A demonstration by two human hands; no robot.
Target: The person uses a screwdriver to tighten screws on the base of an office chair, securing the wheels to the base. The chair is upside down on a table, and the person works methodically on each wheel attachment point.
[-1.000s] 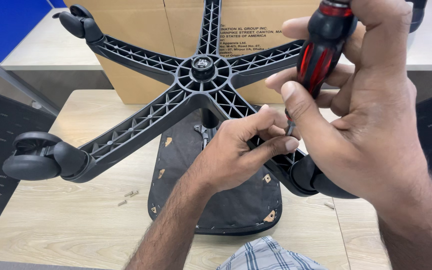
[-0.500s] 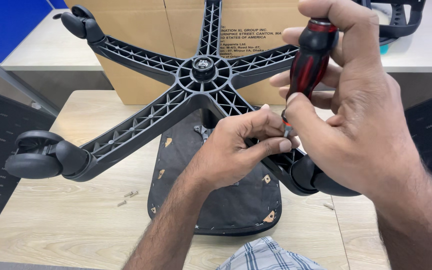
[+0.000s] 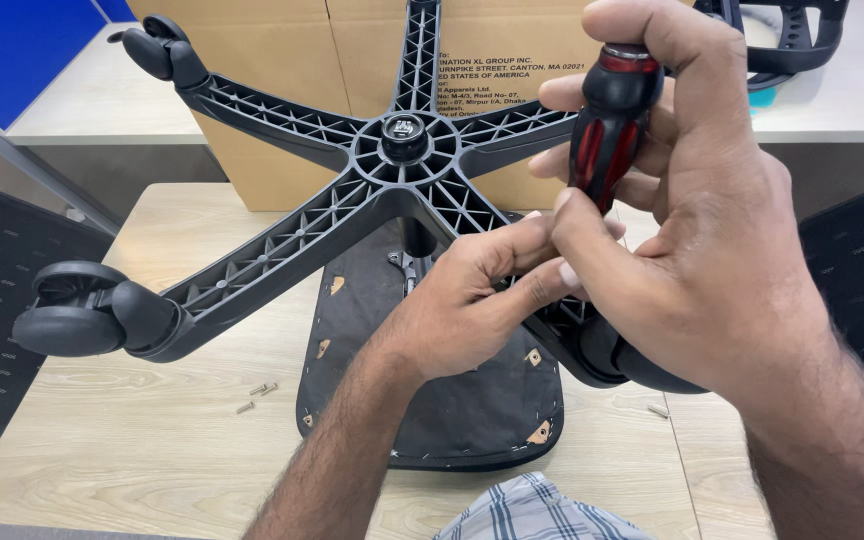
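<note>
Fingers (image 3: 537,255) of our left hand (image 3: 472,310) are pinched narrow around something at the screwdriver's tip, most likely a small screw, though it is hidden and we cannot tell for sure. Our right hand (image 3: 697,260) is wrapped closed on the red-and-black screwdriver (image 3: 607,130), whose handle rises toward twelve o'clock, tilted slightly to one o'clock, with the shaft hidden behind our thumbs.

We judge the step to be seating the driver on a fastener under the chair. To do it well, we should hold the shaft in line with the screw, press along its axis before turning, and let the left fingertips only guide, well off the tip once it bites.

Just beyond the hands lies the upturned chair seat (image 3: 452,410), its dark underside facing us at six o'clock on the desk (image 3: 152,440). Above it stands the black five-arm chair base (image 3: 402,150), hub at eleven o'clock from our hands, one caster (image 3: 77,320) out at nine o'clock and another (image 3: 157,50) far off at ten.

Loose screws (image 3: 257,395) lie on the desk at eight o'clock, well apart from us, within reach for later. A cardboard box (image 3: 282,50) stands behind the base at twelve.
</note>
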